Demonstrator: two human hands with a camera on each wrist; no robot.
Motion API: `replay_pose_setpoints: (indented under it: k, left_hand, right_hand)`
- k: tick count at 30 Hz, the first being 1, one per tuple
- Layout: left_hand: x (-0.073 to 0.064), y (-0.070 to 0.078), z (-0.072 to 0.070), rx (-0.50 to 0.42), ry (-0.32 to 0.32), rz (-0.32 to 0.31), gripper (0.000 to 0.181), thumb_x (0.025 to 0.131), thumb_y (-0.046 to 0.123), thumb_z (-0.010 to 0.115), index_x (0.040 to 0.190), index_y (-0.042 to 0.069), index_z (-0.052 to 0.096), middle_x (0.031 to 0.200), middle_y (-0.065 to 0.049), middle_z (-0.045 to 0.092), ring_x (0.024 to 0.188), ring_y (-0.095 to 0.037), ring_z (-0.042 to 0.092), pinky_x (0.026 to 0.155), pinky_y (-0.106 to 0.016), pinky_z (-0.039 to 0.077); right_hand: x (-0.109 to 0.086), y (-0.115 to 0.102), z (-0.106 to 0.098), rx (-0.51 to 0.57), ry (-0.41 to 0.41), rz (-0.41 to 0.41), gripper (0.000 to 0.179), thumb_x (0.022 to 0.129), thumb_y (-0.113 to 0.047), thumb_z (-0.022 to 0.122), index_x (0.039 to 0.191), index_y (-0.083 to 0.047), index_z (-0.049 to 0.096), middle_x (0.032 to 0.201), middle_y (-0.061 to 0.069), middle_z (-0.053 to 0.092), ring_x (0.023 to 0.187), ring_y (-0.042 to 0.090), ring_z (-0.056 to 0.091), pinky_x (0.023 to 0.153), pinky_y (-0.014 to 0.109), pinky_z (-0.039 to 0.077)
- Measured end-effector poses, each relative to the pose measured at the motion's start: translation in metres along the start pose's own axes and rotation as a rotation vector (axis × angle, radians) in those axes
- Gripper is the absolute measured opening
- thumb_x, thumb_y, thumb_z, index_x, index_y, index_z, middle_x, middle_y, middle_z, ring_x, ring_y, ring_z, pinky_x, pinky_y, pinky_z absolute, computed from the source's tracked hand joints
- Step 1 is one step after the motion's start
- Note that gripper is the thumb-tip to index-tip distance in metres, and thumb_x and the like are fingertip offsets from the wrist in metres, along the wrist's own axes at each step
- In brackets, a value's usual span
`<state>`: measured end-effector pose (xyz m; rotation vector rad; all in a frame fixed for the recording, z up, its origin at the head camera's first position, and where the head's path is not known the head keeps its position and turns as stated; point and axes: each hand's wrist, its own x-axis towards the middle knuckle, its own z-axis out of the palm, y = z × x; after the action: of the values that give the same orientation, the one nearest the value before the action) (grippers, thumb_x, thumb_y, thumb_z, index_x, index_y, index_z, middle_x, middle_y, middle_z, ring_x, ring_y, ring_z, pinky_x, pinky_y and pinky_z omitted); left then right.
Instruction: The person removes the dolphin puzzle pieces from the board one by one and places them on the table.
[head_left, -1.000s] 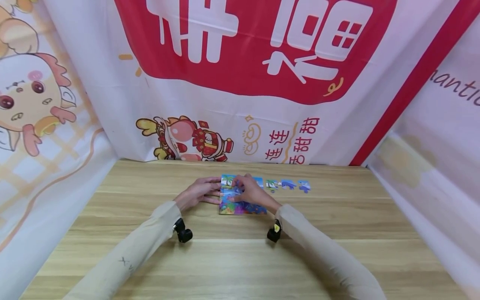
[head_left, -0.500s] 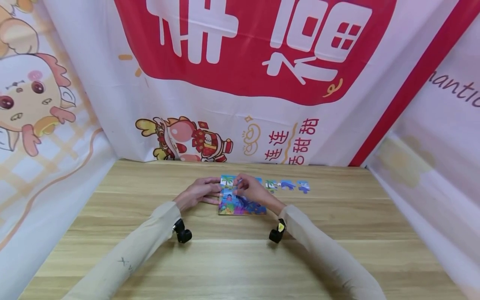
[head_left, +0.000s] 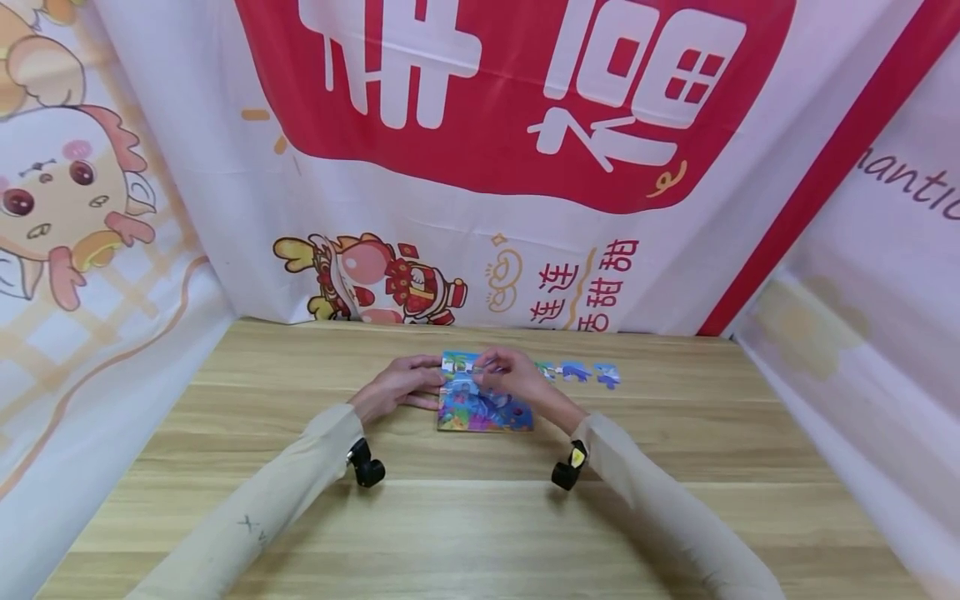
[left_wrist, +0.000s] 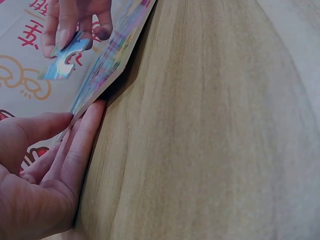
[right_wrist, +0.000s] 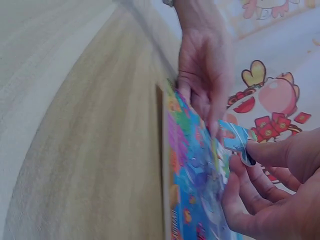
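Observation:
A colourful jigsaw board (head_left: 465,419) with a sea scene lies flat on the table. At its left edge my left hand (head_left: 397,385) grips the board, thumb on top and fingers along the side, as the left wrist view shows. My right hand (head_left: 516,377) is over the board's upper right part and pinches a light-blue puzzle piece (right_wrist: 236,136) between thumb and fingers. In the left wrist view, this puzzle piece (left_wrist: 62,62) is held above the board's surface. My right hand hides part of the board's upper right in the head view.
Loose puzzle pieces lie in a row right of the board, among them a dark-blue one (head_left: 575,372) and a blue one (head_left: 607,375). The wooden table (head_left: 465,533) ends at a printed white curtain (head_left: 495,217) behind, with more cloth at both sides.
My right hand has shifted a little to the right over the board, uncovering more of its middle. It now overlaps the nearest loose piece. My left hand stays at the left edge.

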<state>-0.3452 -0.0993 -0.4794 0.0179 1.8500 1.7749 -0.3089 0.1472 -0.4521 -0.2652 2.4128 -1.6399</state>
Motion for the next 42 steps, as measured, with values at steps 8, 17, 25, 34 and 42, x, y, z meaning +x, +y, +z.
replay_pose_setpoints:
  k: [8, 17, 25, 34, 42]
  left_hand:
    - [0.003, -0.002, -0.002, 0.015, 0.007, -0.002, 0.064, 0.1, 0.007, 0.067, 0.159, 0.006, 0.042, 0.133, -0.024, 0.066, 0.098, -0.023, 0.074, 0.085, -0.038, 0.068]
    - [0.001, -0.001, -0.004, 0.01, -0.009, 0.009, 0.063, 0.101, 0.007, 0.066, 0.159, 0.006, 0.041, 0.135, -0.025, 0.065, 0.099, -0.023, 0.074, 0.086, -0.038, 0.068]
    - [-0.001, -0.002, -0.004, 0.014, 0.002, 0.002, 0.063, 0.101, 0.007, 0.065, 0.159, 0.007, 0.041, 0.135, -0.026, 0.065, 0.097, -0.022, 0.074, 0.085, -0.038, 0.068]
    - [-0.001, -0.002, -0.005, 0.017, 0.009, 0.005, 0.063, 0.101, 0.007, 0.066, 0.159, 0.007, 0.042, 0.134, -0.026, 0.066, 0.098, -0.023, 0.075, 0.085, -0.038, 0.068]
    - [0.002, -0.003, -0.001, 0.004, -0.005, 0.023, 0.062, 0.101, 0.007, 0.066, 0.158, 0.004, 0.042, 0.132, -0.025, 0.067, 0.099, -0.023, 0.075, 0.084, -0.039, 0.068]
  right_hand:
    - [-0.006, 0.002, -0.03, 0.163, -0.031, 0.058, 0.03, 0.1, -0.001, 0.068, 0.129, 0.007, 0.061, 0.109, 0.015, 0.065, 0.091, 0.023, 0.069, 0.095, 0.054, 0.065]
    - [-0.026, 0.017, -0.068, 0.137, -0.003, 0.105, 0.033, 0.101, -0.003, 0.068, 0.128, 0.011, 0.057, 0.108, 0.019, 0.07, 0.088, 0.024, 0.071, 0.097, 0.053, 0.064]
    - [-0.04, 0.034, -0.093, 0.036, 0.041, 0.177, 0.031, 0.099, -0.006, 0.071, 0.123, 0.009, 0.061, 0.096, 0.015, 0.071, 0.076, 0.017, 0.067, 0.074, 0.03, 0.066]
    - [-0.045, 0.047, -0.091, -0.067, 0.067, 0.176, 0.022, 0.097, 0.001, 0.071, 0.115, 0.011, 0.063, 0.098, 0.019, 0.072, 0.074, 0.017, 0.068, 0.066, 0.028, 0.066]
    - [-0.049, 0.052, -0.086, -0.316, 0.155, 0.093, 0.012, 0.096, -0.002, 0.074, 0.1, 0.006, 0.066, 0.083, 0.014, 0.07, 0.064, 0.017, 0.062, 0.055, 0.023, 0.057]
